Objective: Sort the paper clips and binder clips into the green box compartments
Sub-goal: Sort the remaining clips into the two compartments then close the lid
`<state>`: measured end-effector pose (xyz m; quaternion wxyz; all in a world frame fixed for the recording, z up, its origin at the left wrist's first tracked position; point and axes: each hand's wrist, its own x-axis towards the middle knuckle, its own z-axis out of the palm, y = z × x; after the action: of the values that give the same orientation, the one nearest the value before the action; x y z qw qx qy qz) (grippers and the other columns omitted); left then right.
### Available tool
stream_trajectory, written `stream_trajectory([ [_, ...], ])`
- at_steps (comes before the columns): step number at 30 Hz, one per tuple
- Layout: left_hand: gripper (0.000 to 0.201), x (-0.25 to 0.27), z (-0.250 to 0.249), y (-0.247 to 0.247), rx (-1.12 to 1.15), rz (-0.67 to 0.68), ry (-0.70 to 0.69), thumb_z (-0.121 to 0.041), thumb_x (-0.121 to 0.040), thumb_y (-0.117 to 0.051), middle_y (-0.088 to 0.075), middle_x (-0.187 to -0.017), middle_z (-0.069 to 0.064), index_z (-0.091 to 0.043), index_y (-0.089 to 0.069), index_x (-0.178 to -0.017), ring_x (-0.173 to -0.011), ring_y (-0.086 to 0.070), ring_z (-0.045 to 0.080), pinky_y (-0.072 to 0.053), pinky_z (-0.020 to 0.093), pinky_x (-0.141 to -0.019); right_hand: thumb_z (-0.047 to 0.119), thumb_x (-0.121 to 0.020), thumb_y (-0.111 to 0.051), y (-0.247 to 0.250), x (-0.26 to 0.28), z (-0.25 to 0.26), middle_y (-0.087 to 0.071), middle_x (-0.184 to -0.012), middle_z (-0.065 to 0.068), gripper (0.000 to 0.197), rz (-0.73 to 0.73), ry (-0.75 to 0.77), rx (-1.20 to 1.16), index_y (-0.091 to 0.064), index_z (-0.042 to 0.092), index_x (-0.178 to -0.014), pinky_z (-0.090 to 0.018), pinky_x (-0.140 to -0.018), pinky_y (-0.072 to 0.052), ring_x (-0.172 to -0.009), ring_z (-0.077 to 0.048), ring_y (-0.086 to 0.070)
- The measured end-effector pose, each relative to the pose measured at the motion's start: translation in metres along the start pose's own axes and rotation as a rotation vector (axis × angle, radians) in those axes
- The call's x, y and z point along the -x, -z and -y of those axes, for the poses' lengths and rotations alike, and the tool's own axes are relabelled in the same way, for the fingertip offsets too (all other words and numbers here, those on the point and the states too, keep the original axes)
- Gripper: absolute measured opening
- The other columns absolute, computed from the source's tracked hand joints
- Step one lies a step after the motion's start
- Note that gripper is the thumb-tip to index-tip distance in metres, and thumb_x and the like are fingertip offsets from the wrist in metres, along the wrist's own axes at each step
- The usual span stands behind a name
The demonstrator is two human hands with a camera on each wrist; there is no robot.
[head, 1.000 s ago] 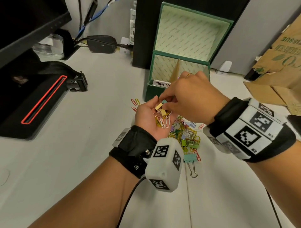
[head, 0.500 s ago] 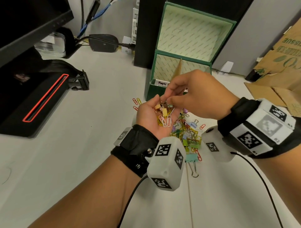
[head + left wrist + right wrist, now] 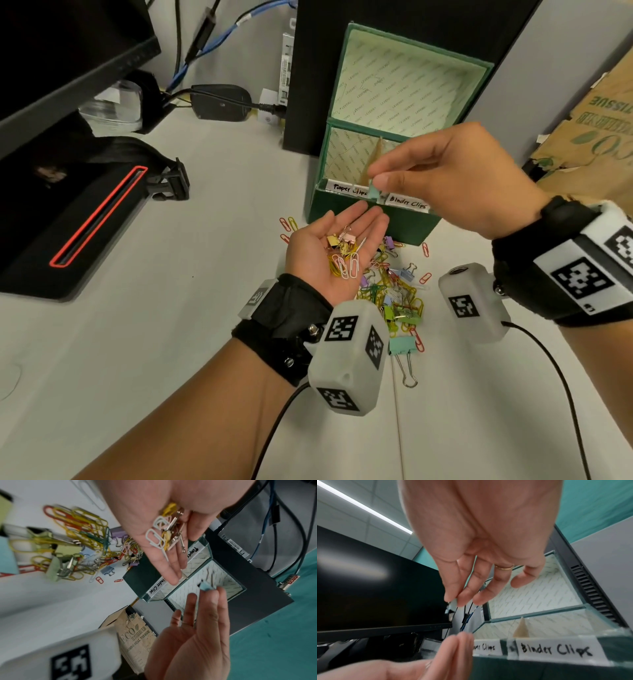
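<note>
My left hand [image 3: 346,233] lies palm up in front of the green box [image 3: 329,209], fingers relaxed, carrying several paper clips and small binder clips [image 3: 342,253]. My right hand [image 3: 375,181] pinches a small light-blue binder clip [image 3: 374,193] between thumb and forefinger, just above the box's front rim near the divider [image 3: 376,154]. The front labels read "Paper Clips" [image 3: 347,188] and "Binder Clips" [image 3: 407,203]. The left wrist view shows the clips on the palm [image 3: 164,534] and the blue clip [image 3: 206,586]. The right wrist view shows the pinch [image 3: 453,601].
A loose pile of coloured clips [image 3: 394,291] lies on the white table under my left hand, with a large mint binder clip [image 3: 404,346] nearer me. A black tower [image 3: 376,20] stands behind the box, a black device with a red line [image 3: 68,212] at left, a brown paper bag [image 3: 599,130] at right.
My right hand has lifted a light-blue binder clip out of my left palm and carried it up to the box's front rim. The left fingers have opened out flatter.
</note>
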<state>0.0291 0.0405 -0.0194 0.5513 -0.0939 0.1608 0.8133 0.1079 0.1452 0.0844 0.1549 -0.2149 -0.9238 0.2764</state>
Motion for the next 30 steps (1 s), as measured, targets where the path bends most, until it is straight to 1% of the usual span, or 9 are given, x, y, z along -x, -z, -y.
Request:
stream_trajectory([
  [6,0.041,-0.002,0.001,0.002,-0.021,0.013,0.006,-0.019,-0.102,-0.036,-0.070,-0.095,0.027,0.011,-0.064,-0.100,-0.085,-0.070,0.036,-0.056,0.044,-0.080,0.031,-0.084,-0.073,0.018,-0.019,-0.023,-0.070,-0.086,0.016,0.004,-0.329,-0.081,0.138,-0.074,0.031,-0.088,-0.028,-0.082,-0.055,-0.084,-0.005,-0.065],
  [10,0.042,-0.002,0.000,0.002,-0.030,0.007,-0.002,-0.020,-0.102,-0.036,-0.070,-0.095,0.026,0.011,-0.064,-0.100,-0.083,-0.071,0.036,-0.056,0.043,-0.080,0.033,-0.089,-0.066,0.011,-0.023,-0.040,-0.072,-0.102,0.005,0.012,-0.021,-0.207,0.423,-0.075,0.029,-0.097,-0.040,-0.092,-0.052,-0.095,-0.016,-0.063],
  [16,0.045,-0.001,0.000,0.002,-0.032,-0.013,-0.003,-0.020,-0.102,-0.033,-0.070,-0.094,0.027,0.012,-0.064,-0.098,-0.091,-0.066,0.037,-0.054,0.043,-0.088,0.038,-0.088,-0.066,-0.002,-0.004,-0.012,-0.068,-0.082,0.019,0.013,0.017,0.027,0.325,-0.075,0.029,-0.090,-0.009,-0.067,-0.042,-0.076,0.004,-0.062],
  [19,0.057,0.000,0.002,0.002,-0.042,0.001,-0.026,-0.019,-0.102,-0.030,-0.071,-0.087,0.024,0.012,-0.072,-0.079,-0.081,-0.071,0.033,-0.049,0.042,-0.094,0.044,-0.083,-0.070,-0.014,0.007,0.007,-0.068,-0.078,0.021,0.015,0.165,0.087,0.316,-0.075,0.033,-0.092,-0.004,-0.062,-0.042,-0.071,0.010,-0.060],
  [22,0.049,0.002,0.004,0.002,-0.065,-0.023,-0.038,-0.020,-0.102,-0.032,-0.072,-0.076,0.018,0.005,-0.070,-0.083,-0.065,-0.071,0.026,-0.055,0.036,-0.079,0.044,-0.083,-0.069,-0.027,0.009,0.009,-0.069,-0.082,0.019,0.020,0.270,0.124,0.447,-0.073,0.038,-0.102,-0.023,-0.078,-0.053,-0.080,0.001,-0.063],
  [24,0.044,0.001,0.005,0.002,-0.049,-0.036,-0.040,-0.019,-0.101,-0.033,-0.069,-0.069,0.016,0.004,-0.066,-0.083,-0.057,-0.069,0.024,-0.057,0.031,-0.066,0.043,-0.086,-0.067,-0.034,0.008,0.007,-0.061,-0.078,0.022,0.021,0.264,0.166,0.570,-0.070,0.043,-0.107,-0.030,-0.084,-0.046,-0.089,-0.007,-0.058],
  [26,0.053,0.002,0.004,0.003,-0.041,-0.038,-0.049,-0.019,-0.102,-0.031,-0.065,-0.060,0.014,0.004,-0.067,-0.069,-0.049,-0.065,0.022,-0.058,0.028,-0.058,0.043,-0.089,-0.063,-0.037,0.008,0.007,-0.052,-0.075,0.022,0.019,0.229,0.183,0.630,-0.069,0.048,-0.106,-0.030,-0.083,-0.036,-0.092,-0.011,-0.049],
  [29,0.045,0.002,0.004,0.001,-0.009,-0.022,-0.044,-0.017,-0.101,-0.034,-0.065,-0.064,0.017,0.007,-0.064,-0.078,-0.051,-0.066,0.024,-0.060,0.036,-0.062,0.038,-0.089,-0.064,-0.035,0.008,0.005,-0.068,-0.083,0.016,0.014,0.187,0.194,0.535,-0.074,0.041,-0.100,-0.034,-0.088,-0.044,-0.086,-0.010,-0.058],
  [30,0.046,0.002,0.003,0.000,0.000,-0.022,-0.049,-0.016,-0.101,-0.036,-0.067,-0.067,0.018,0.008,-0.066,-0.076,-0.056,-0.068,0.026,-0.059,0.040,-0.067,0.034,-0.090,-0.065,-0.032,0.008,0.006,-0.071,-0.082,0.014,0.013,0.168,0.174,0.460,-0.075,0.036,-0.098,-0.028,-0.086,-0.047,-0.077,-0.004,-0.061],
])
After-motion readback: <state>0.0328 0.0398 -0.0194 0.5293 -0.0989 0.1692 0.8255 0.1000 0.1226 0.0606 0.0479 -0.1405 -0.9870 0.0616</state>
